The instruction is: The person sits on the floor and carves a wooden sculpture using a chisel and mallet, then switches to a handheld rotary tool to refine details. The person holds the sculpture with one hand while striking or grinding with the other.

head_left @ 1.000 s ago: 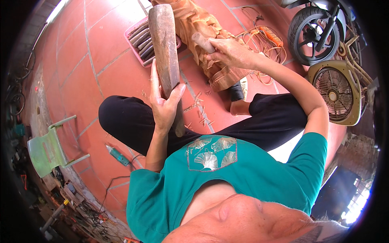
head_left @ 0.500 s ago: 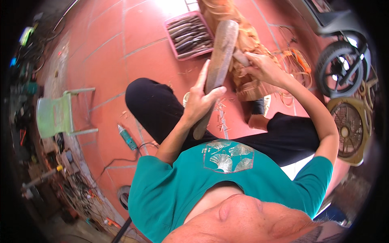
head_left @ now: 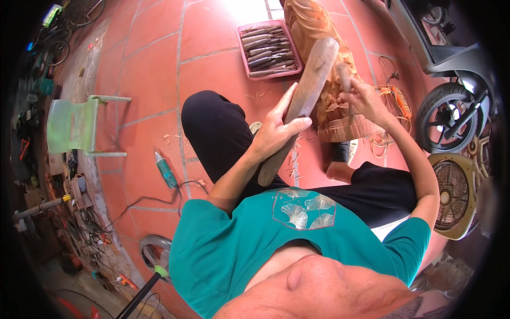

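My left hand (head_left: 273,133) is wrapped round a long wooden club (head_left: 313,72), its thumb lying along the side. The club's broad end tilts up and away, and its narrower end reaches down toward my lap. In my right hand (head_left: 366,103) is a chisel (head_left: 344,77) with a rounded wooden handle; its lower part is mostly hidden. That hand is beside a large carved wooden figure (head_left: 311,26), whose flat base (head_left: 340,130) lies toward me. A gap separates club and chisel handle.
A pink basket (head_left: 243,50) full of wooden-handled tools stands beyond my hands. Wood chips litter the tiled floor. On the left are a corded green power tool (head_left: 167,173) and a small green chair (head_left: 71,126). To the right are a fan (head_left: 451,194), motorbike wheel (head_left: 445,119) and orange cord (head_left: 402,101).
The chisel in my right hand has turned more upright and moved away from the club. The whole view has shifted slightly. My left hand keeps its grip on the club.
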`<state>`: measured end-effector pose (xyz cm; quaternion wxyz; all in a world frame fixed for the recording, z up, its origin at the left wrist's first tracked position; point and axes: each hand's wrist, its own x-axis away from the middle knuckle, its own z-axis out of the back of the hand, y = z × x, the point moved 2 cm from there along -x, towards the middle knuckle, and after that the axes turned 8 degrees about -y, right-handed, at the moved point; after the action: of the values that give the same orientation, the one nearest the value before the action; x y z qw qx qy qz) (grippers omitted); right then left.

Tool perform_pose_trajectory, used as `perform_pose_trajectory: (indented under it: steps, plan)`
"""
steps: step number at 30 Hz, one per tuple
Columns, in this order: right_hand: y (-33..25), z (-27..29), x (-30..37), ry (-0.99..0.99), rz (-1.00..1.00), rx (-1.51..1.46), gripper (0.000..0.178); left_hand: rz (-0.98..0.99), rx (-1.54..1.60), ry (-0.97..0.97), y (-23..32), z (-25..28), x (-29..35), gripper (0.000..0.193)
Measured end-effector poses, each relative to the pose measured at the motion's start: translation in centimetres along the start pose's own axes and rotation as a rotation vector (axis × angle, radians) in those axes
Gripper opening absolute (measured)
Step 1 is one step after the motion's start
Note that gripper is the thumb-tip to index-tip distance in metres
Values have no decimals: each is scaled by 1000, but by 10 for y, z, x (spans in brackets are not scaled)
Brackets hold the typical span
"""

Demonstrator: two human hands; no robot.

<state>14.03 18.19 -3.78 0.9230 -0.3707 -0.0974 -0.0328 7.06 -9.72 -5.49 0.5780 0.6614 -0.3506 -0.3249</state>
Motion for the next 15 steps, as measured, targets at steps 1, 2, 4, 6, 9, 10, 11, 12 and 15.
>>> perform_pose_trajectory:
  steps: [1,2,4,6,9,10,11,12,15]
  plan:
    - [12,5,4,58,-27,-113,24,-44,26,44,7,2,0,86]
    - [21,10,8,122,-56,-229,24,-86,49,82,14,5,1,86]
    - [29,22,12,243,-56,-388,25,-104,159,187,29,22,12,77]
    - [18,32,15,312,-68,-474,27,-192,237,288,51,36,24,47]
    - [-14,30,5,282,-70,-510,29,-388,402,331,65,74,46,34]
    - [-19,26,-1,237,-58,-529,30,-447,457,302,73,92,53,37]
    - [-23,22,-8,194,-42,-543,30,-509,514,271,83,105,59,40]
    - [-23,15,-18,130,2,-510,30,-539,454,377,93,108,61,39]
    - [-27,-5,-58,38,-5,-501,26,-549,200,665,116,124,68,43]
